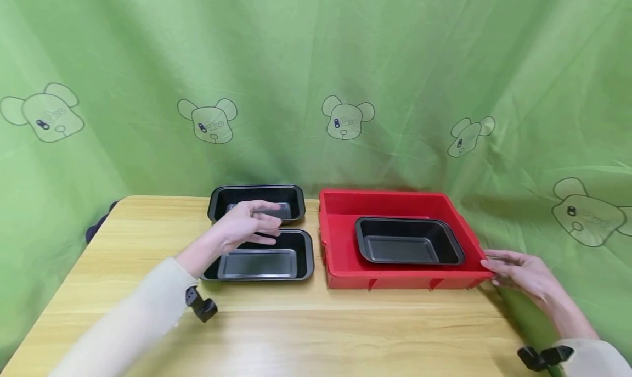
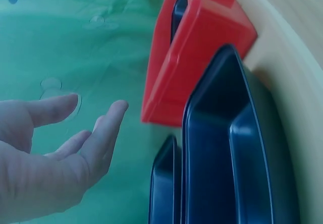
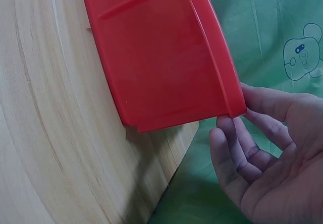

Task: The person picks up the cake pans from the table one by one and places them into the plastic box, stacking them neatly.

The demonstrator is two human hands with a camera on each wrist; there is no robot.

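In the head view my left hand [image 1: 247, 223] hovers over two black loaf pans, its fingers spread loosely around nothing. One of these is the back loaf pan [image 1: 257, 192]; the other, the front loaf pan [image 1: 258, 264], lies just before it. A third loaf pan [image 1: 402, 248] sits inside a red plastic bin [image 1: 345, 281] to their right. My right hand [image 1: 525, 278] pinches the bin's rim at the near right corner. From the right wrist, the thumb and fingertips [image 3: 227, 128] meet at that corner. The left wrist view has the left hand [image 2: 60, 158] apart from the pans.
A wooden table [image 1: 316, 333] carries the pans and bin; its right edge runs close below the bin's corner. Behind stands a green curtain [image 1: 276, 64] printed with bear heads. A dark object [image 1: 99, 223] shows past the table's left edge.
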